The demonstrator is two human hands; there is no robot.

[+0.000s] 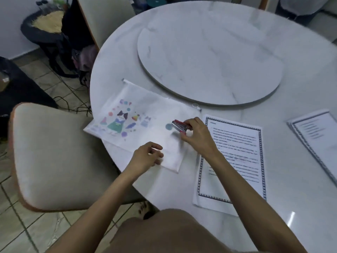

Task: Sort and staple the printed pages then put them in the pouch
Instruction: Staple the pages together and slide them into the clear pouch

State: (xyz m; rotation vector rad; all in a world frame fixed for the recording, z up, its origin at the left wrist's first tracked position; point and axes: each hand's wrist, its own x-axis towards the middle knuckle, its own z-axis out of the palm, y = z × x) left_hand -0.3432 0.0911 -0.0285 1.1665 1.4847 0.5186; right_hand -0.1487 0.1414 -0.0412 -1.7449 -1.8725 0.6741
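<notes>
Head view. Nearest the person, the left hand (147, 156) hovered over the near corner of the pouch (138, 125). Its fingers (156, 147) were loosely curled and grasped nothing; whether they touched the pouch cannot be told. Just beyond it, the right hand (197, 136) gripped a small red stapler (180, 126) above the pouch's right end. Whether the stapler's base touched the pouch is unclear.

To the right of the hands, one set of printed pages (231, 161) lay flat on the counter (300, 207), its near edge overhanging slightly. A second set (317, 139) lay well apart at the far right. The pouch, printed with cartoon cats, lay flat at the counter's left edge, its zip slider (196, 105) at the right end. A round turntable (209, 66) sat farther back.

Progress, as judged: the pages looked sorted into two sets. No staple could be made out at this sharpness, so stapling may or may not be done. Neither set was in the pouch, so filling it was not yet done.
</notes>
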